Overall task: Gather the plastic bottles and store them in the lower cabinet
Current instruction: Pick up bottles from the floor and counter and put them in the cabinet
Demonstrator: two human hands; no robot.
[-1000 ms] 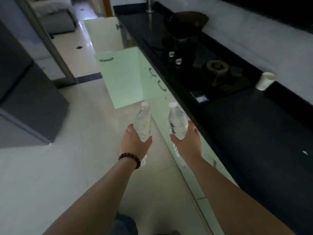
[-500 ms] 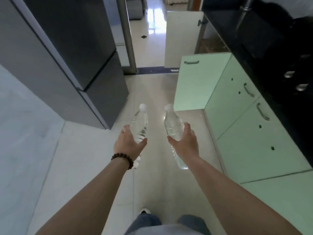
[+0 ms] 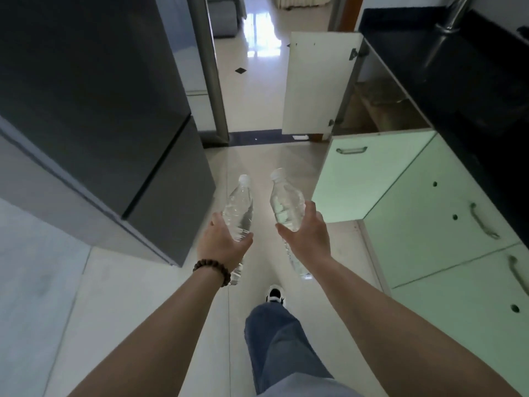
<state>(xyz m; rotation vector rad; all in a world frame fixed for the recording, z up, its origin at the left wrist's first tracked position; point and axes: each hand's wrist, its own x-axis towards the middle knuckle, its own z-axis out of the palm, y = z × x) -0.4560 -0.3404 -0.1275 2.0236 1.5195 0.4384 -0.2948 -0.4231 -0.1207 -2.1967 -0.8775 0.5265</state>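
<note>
Clear plastic bottles (image 3: 239, 209), white caps, w/ water.

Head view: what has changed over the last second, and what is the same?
The view has swung from the dark counter to the floor aisle, closer to the open cabinet doors; a shoe is now stepping forward. Unchanged: the left hand grips one clear bottle, the right hand grips the other bottle, both caps forward.

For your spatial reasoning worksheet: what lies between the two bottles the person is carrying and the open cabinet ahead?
In the head view, only bare floor tiles separate the left bottle and right bottle from the open cabinet.
</note>
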